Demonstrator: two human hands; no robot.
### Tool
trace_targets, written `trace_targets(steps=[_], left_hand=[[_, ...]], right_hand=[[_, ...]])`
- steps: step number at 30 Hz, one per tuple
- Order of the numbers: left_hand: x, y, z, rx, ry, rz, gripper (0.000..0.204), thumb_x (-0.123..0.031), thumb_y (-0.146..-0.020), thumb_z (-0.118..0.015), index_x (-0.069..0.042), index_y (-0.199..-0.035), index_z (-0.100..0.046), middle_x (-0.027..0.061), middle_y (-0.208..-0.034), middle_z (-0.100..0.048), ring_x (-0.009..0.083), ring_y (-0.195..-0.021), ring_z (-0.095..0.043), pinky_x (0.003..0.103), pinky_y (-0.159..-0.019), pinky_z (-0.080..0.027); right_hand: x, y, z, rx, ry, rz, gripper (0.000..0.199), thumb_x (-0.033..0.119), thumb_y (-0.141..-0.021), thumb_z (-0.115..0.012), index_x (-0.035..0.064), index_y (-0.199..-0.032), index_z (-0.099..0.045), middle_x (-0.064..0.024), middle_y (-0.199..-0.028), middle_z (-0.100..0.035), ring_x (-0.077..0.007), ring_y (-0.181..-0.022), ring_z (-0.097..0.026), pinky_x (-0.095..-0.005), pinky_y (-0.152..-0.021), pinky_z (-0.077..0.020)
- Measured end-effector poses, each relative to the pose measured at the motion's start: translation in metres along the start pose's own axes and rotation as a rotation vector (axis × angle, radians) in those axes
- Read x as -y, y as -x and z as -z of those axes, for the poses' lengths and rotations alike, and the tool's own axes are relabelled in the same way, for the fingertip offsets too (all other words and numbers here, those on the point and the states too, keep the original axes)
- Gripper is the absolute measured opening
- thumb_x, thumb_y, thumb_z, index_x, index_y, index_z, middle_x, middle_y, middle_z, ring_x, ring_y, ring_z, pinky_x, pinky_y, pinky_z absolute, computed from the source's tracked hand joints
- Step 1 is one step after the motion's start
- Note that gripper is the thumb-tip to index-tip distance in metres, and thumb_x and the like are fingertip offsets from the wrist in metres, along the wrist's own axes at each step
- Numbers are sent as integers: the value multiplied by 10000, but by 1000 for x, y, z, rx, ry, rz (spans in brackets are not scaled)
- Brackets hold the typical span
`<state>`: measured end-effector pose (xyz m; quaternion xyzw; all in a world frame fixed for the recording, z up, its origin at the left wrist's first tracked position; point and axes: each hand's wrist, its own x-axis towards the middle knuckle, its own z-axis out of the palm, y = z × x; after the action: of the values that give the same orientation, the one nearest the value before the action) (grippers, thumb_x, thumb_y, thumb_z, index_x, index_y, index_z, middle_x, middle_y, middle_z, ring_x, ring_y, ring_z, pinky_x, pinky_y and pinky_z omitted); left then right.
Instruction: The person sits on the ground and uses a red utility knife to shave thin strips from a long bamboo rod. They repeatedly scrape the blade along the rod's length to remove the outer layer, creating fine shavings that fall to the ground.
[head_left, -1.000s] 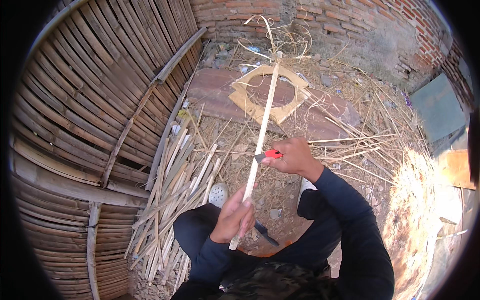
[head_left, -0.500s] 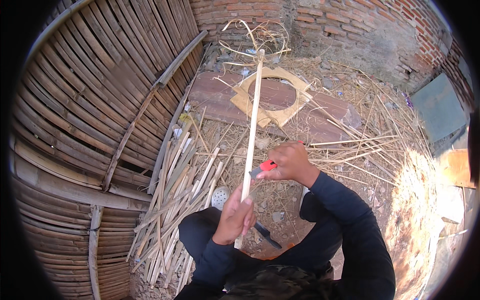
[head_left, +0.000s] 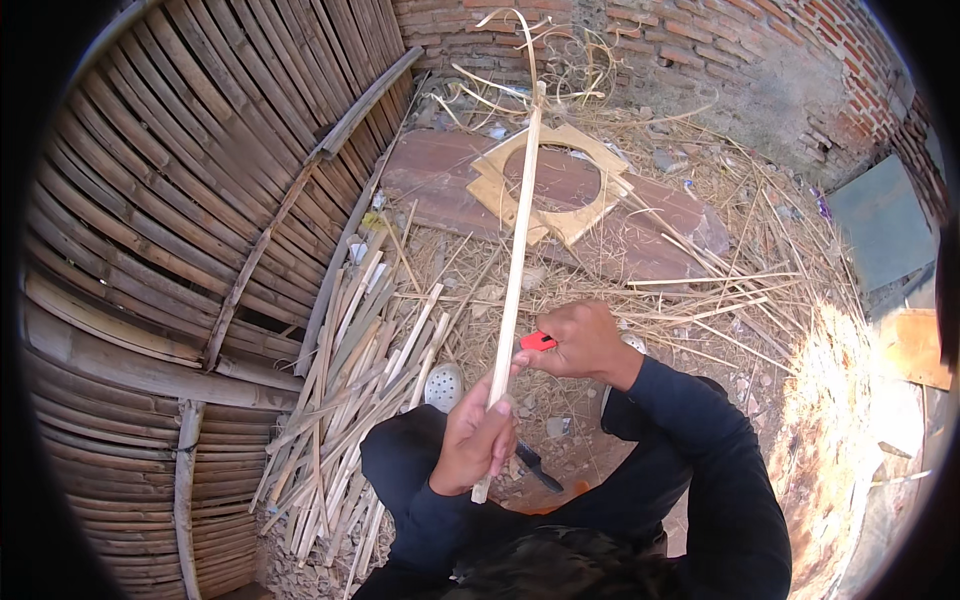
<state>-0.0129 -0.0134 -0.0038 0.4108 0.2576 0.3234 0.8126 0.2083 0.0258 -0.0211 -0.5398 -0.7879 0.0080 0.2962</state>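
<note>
Evidently, you are at the shaving step: a long pale strip (head_left: 518, 240) slants up and away from your lap, and the work appears to be thinning or smoothing it along its length. Your left hand (head_left: 475, 435) is closed around the strip near its lower end, with a short stub showing below the fist. Your right hand (head_left: 580, 338) is clenched on a red-handled knife (head_left: 538, 342), its blade at the strip's right edge just above the left fingers; whether the edge is biting cannot be told, since little of the blade shows. Thin curled shavings (head_left: 590, 70) cluster about the far end, and some seem attached there. Beyond, the strip passes over a tan panel with a round hole (head_left: 572, 228). A heap of split strips (head_left: 340, 390) lies to your left, and a dark blade (head_left: 540, 470) rests on the ground between your legs. In this inspector's judgement, any further stroke calls for a firm left hold, a shallow blade angle and the edge directed away from those left fingers, which sit close enough to be nicked by a slip.
</note>
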Motion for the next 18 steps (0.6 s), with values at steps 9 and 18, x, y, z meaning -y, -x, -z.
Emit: trace_targets(steps=[9,18], left_hand=[[3,-6,0,20,15,45,496,-158,-1034,-393,-48,-1489,-233,-15,-523,-412,76,-343,-375,218,-417,-346],[-3,-3,5,98,412,199,448,-163,-1040,-324,-72,-1472,-249,-26,-502,-359,71,-308,-315,224,-375,-271]], right_hand=[[-4,-10,8,-79,-44,77,573,639,-751,-659,103,-573,-559,-89,-492,-500,-289,-438,-537,-393,-426,-407],[4,0,-1,-60,-95,65,599,624,-780,-638,88,-545,-511,-95,-465,-465,-302,-433,-527,-397,-414,-386]])
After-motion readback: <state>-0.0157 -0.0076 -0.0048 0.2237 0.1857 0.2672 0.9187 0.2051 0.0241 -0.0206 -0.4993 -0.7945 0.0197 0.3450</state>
